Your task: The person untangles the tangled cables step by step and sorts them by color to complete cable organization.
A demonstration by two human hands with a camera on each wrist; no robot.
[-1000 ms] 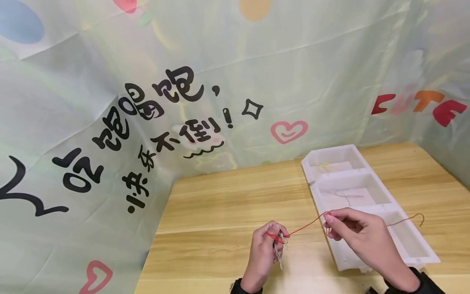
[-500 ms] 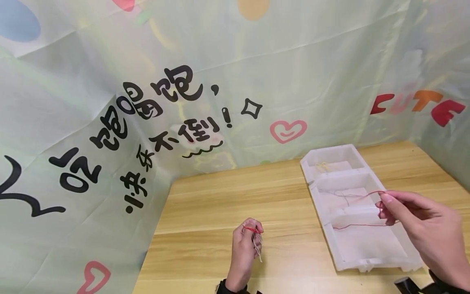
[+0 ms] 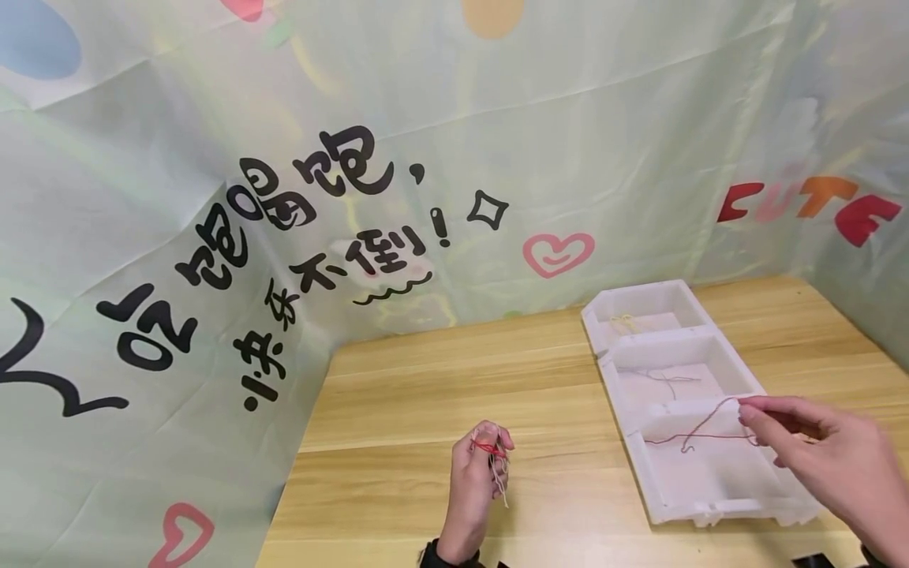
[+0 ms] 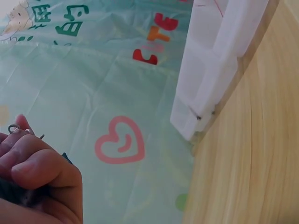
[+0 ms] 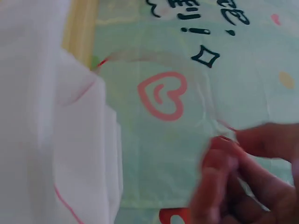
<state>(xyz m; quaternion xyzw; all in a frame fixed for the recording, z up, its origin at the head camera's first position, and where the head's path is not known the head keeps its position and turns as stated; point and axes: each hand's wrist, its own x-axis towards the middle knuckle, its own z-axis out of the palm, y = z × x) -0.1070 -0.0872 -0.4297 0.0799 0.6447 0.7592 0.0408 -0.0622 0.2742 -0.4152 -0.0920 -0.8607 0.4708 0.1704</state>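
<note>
In the head view my left hand (image 3: 474, 477) is raised over the table with fingers curled round a small bundle of threads. A red thread (image 3: 488, 449) crosses the thumb, and pale thread ends (image 3: 503, 493) dangle below the fingers. Over the tray's near compartment my right hand (image 3: 827, 446) pinches a dull red thread (image 3: 710, 418) between thumb and fingertips, one end drooping inward. A red strand (image 3: 675, 437) also runs across that compartment. The right wrist view shows the pinching right hand (image 5: 247, 168), blurred. Curled fingers of the left hand (image 4: 37, 172) appear in the left wrist view.
A white tray (image 3: 682, 485) with three compartments stands right of centre on the wooden table (image 3: 440, 379). Yellow thread (image 3: 625, 320) lies in its far compartment and grey thread (image 3: 675, 379) in the middle one. A printed cloth (image 3: 454, 95) hangs behind and at the sides.
The red thread stretched between both hands one second ago; now they are apart. My right hand moved right, then slightly down over the near compartment. The left hand shifted a little left.
</note>
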